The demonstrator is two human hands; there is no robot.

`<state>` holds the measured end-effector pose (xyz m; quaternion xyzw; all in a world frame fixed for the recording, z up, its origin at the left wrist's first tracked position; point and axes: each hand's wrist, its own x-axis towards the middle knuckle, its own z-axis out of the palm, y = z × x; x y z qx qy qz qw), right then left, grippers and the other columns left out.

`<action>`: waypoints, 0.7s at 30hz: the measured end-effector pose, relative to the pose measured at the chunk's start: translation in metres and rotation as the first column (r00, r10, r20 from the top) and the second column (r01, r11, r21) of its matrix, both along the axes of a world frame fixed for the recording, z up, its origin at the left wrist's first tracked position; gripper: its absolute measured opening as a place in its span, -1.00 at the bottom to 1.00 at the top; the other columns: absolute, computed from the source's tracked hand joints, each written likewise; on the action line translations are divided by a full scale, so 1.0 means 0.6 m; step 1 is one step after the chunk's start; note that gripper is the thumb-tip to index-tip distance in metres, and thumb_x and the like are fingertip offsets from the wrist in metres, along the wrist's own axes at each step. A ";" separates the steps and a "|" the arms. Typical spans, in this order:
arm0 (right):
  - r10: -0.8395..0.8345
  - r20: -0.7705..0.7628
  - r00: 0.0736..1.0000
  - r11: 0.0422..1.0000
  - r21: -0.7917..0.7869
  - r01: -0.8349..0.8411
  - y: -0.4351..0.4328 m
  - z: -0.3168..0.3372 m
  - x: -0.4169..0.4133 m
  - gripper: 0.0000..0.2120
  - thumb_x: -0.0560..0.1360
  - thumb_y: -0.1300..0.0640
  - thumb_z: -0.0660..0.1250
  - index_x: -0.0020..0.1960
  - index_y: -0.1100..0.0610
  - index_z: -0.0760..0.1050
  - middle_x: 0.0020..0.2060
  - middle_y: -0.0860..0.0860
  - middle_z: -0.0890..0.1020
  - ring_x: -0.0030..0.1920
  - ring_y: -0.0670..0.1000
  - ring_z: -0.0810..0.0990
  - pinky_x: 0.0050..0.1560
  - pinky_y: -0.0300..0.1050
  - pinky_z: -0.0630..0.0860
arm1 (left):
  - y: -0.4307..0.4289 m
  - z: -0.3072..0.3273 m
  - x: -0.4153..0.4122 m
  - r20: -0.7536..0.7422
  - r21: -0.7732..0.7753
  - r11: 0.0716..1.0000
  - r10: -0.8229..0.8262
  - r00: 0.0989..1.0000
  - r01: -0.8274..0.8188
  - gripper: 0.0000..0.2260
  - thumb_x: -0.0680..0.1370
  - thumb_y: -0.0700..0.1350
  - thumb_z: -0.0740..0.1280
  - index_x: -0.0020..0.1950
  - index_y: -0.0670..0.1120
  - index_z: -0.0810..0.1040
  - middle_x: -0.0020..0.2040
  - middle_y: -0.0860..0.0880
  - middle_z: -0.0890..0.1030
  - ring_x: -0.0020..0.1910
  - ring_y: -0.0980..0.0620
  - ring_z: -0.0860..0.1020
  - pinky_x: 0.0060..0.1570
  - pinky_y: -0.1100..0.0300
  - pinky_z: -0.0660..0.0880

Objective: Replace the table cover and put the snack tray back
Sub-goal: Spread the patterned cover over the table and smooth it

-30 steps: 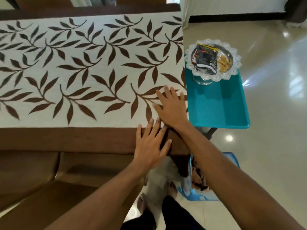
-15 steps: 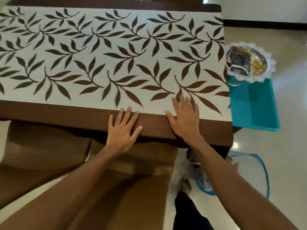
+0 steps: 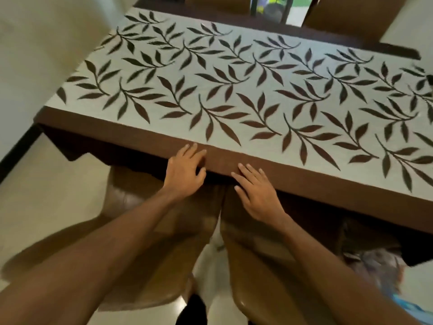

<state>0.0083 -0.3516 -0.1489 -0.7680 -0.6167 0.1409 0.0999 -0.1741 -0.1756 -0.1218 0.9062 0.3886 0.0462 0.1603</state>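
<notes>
A white table cover (image 3: pixel 234 90) with brown leaf print and a brown border lies spread over the long table. My left hand (image 3: pixel 185 171) rests on the brown border at the near edge, fingers slightly bent over the rim. My right hand (image 3: pixel 256 191) lies flat just to its right, fingers straight, touching the hanging edge of the cover. The snack tray is out of view.
Two brown chairs (image 3: pixel 164 231) stand pushed under the near side, below my arms. More chair backs (image 3: pixel 351 17) stand at the far side. A blue-edged bag (image 3: pixel 384 273) lies on the tiled floor at the lower right.
Both hands have slid left along the near border of the cover and the view has turned left. The teal tray and snack dish have left the frame.
</notes>
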 end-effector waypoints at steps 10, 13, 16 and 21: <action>-0.221 0.016 0.975 0.975 -0.017 0.221 0.281 0.021 -0.015 -0.46 0.69 -0.16 0.01 0.61 0.02 0.20 0.63 0.11 0.15 0.63 0.17 0.05 0.57 0.30 0.05 | 0.125 0.002 -0.113 -0.200 -0.034 0.993 -0.114 0.973 0.109 -0.52 0.62 0.13 0.21 0.54 0.12 0.28 0.58 0.01 0.23 0.54 -0.04 0.20 0.45 -0.09 0.26; -0.127 0.043 0.991 0.990 -0.059 0.129 0.344 0.007 -0.091 -0.38 0.66 -0.27 -0.10 0.64 -0.04 0.07 0.65 0.10 0.07 0.64 0.18 -0.01 0.56 0.35 -0.06 | 0.169 0.019 -0.134 -0.079 0.016 0.999 -0.033 0.996 0.034 -0.69 0.61 0.08 0.23 0.31 0.06 0.55 0.32 0.05 0.53 0.27 0.02 0.46 0.22 0.02 0.43; 0.030 0.038 0.999 0.997 -0.066 -0.028 0.382 -0.005 -0.180 -0.38 0.66 -0.30 -0.14 0.66 -0.10 -0.01 0.66 0.04 -0.04 0.65 0.15 -0.13 0.58 0.32 -0.18 | 0.235 0.029 -0.159 -0.027 0.025 0.995 0.095 0.995 -0.094 -0.71 0.59 0.05 0.27 0.28 0.04 0.57 0.25 0.03 0.57 0.24 0.02 0.49 0.20 0.04 0.44; 0.036 -0.049 0.998 0.999 0.017 -0.036 0.468 -0.002 -0.238 -0.45 0.68 -0.25 -0.03 0.60 -0.07 0.23 0.64 0.03 0.15 0.64 0.09 0.02 0.59 0.31 -0.11 | 0.360 0.014 -0.227 -0.142 -0.009 0.971 0.234 0.962 -0.237 -0.47 0.60 0.15 0.25 0.54 0.02 0.31 0.57 -0.07 0.28 0.56 -0.11 0.19 0.46 -0.15 0.25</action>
